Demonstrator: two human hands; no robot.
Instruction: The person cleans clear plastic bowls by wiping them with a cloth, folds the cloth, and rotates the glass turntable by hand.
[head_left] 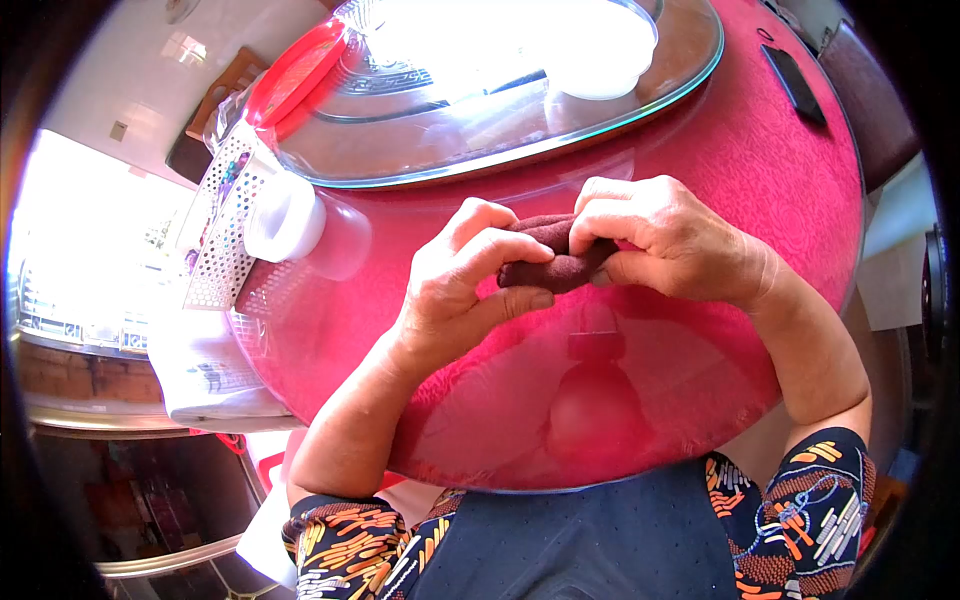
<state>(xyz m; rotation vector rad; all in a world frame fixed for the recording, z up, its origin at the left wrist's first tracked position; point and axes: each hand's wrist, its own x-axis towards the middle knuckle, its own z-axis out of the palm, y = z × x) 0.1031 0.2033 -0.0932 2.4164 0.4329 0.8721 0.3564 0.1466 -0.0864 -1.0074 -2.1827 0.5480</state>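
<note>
The left hand (452,278) and right hand (668,237) have fingers clamped on brown cloth (548,273); a phone (794,86) lies far right.

Cloth (560,272) partly hidden by fingers (597,228), turntable (470,150) cropped

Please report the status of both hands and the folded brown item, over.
Left hand, right hand: both gripping. Folded brown item: held between them, over red tabletop. No obstruction visible; white container apart, at left.
</note>
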